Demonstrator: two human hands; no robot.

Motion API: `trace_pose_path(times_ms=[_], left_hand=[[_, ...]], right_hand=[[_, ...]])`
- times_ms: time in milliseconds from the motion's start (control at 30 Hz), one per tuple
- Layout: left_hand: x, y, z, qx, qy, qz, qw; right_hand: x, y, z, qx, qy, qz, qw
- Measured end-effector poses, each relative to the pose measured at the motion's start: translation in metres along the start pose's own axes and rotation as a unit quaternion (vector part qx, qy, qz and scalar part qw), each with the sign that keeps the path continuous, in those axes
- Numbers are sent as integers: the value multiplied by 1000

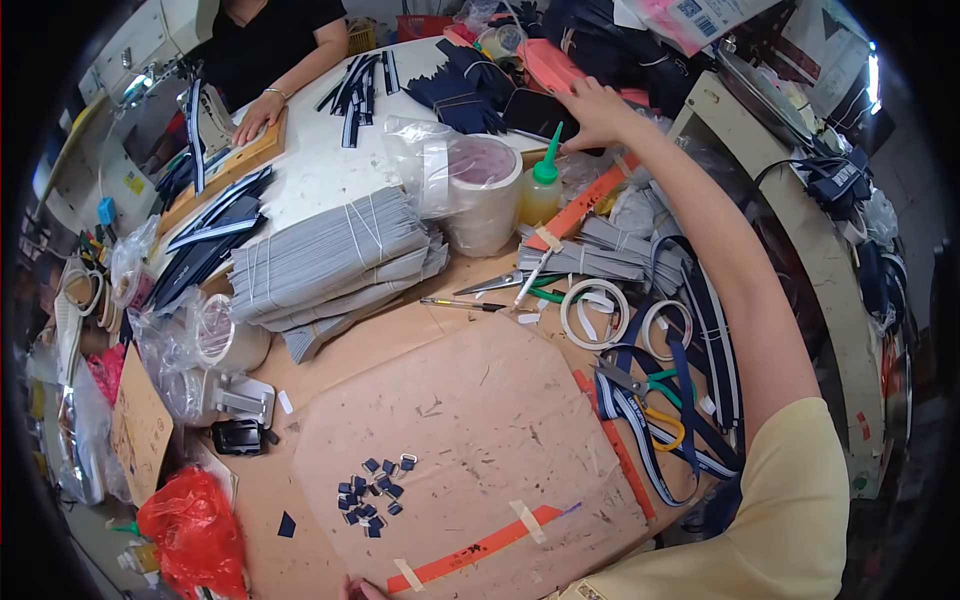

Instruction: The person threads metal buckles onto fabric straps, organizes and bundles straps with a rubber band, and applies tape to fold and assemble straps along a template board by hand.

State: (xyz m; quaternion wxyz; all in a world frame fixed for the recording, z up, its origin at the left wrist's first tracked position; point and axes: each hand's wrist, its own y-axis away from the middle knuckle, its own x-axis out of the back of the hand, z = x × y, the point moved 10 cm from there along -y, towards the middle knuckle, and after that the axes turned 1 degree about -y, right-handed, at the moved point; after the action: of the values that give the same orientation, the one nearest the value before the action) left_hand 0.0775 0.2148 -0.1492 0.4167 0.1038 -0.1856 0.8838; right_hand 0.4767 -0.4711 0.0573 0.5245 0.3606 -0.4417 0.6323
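Note:
My right hand [595, 115] is stretched far across the table, its fingers spread. It is beside a dark flat piece with rounded corners [535, 110], and its fingertips overlap a coral-pink cloth [548, 66]. Just below it stands a glue bottle [542, 190] with a green nozzle. At the bottom edge only part of my left hand [362, 588] shows, near an orange strip [470, 552] taped to the brown work board [450, 410]; most of its fingers are hidden. Several small navy fabric tabs with metal rings [370, 490] lie in a cluster on the board.
Bundled grey strips [330, 250] and a wrapped tape roll [485, 190] stand behind the board. Orange-handled scissors [660, 425] and navy straps [640, 430] lie right. A red plastic bag [195, 535] sits front left. Across the table, another person's hand [260, 115] rests on a wooden block.

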Motion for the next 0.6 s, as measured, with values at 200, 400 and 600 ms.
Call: trace_pose_path(times_ms=[200,400,600], left_hand=[[-18,1,55,89,-13,5,996],[-27,0,100,72,-105,-77,989],[-15,-6,110,39,-75,-27,996]], right_hand=[[-18,8,-10,2,-5,-7,1000],[-9,34,-2,7,-98,64,993],[55,154,-59,13,-240,222,945]])
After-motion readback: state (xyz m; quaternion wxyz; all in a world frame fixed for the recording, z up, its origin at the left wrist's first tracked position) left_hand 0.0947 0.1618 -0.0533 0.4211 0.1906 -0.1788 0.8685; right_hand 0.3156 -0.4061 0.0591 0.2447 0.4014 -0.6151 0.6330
